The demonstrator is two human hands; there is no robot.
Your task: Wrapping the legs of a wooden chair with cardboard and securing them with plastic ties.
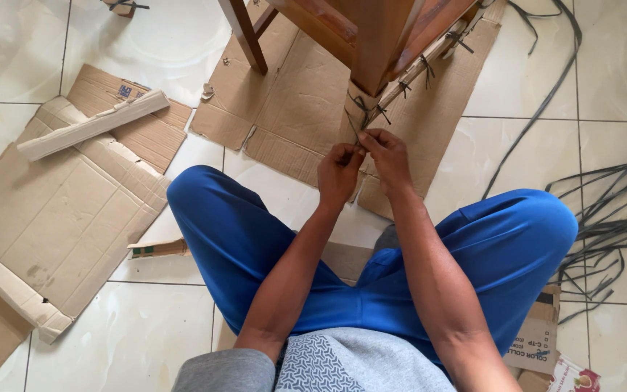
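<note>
I sit cross-legged on a tiled floor in blue trousers. Both my hands meet at the foot of a wooden chair leg (375, 51) wrapped in cardboard (355, 120). My left hand (339, 173) and my right hand (386, 156) each pinch an end of a thin dark strap (361, 116) tied round the wrapped leg. Further dark ties (427, 67) bind a cardboard-covered rail running up to the right.
The chair stands on a flattened cardboard sheet (295, 94). A large flattened box (59, 210) with a rolled cardboard strip (92, 125) lies at left. Loose dark straps (604, 218) trail over the floor at right. A small printed box (538, 341) sits by my right knee.
</note>
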